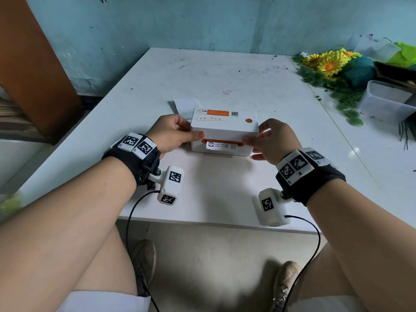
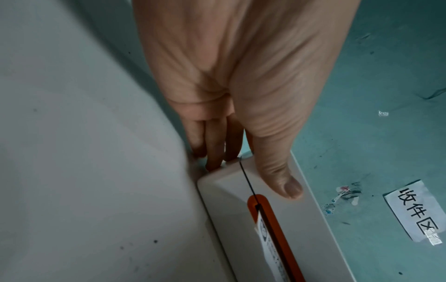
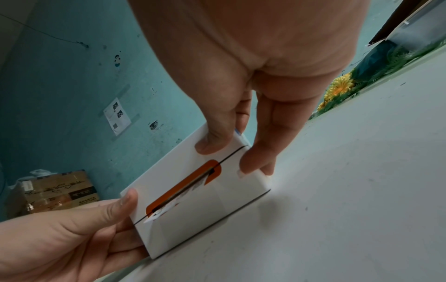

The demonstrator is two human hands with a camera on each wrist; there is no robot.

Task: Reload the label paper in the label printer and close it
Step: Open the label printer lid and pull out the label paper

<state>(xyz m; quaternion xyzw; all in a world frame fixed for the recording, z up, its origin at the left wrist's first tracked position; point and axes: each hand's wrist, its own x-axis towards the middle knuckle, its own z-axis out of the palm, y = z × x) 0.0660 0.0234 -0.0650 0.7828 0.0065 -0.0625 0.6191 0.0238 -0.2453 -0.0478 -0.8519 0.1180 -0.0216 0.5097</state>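
Hands (image 1: 221, 137) flank the label printer (image 1: 224, 134); artificial flowers (image 1: 327, 64) well right.

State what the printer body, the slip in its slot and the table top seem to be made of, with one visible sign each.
Printer: likely moulded plastic, smooth matte white, with rounded corners and a thin seam. Slip: probably paper, thin and printed, its corner curling out of the orange slot. Table: a hard, glossy white top, perhaps laminate; it reflects light and shows scuffs.
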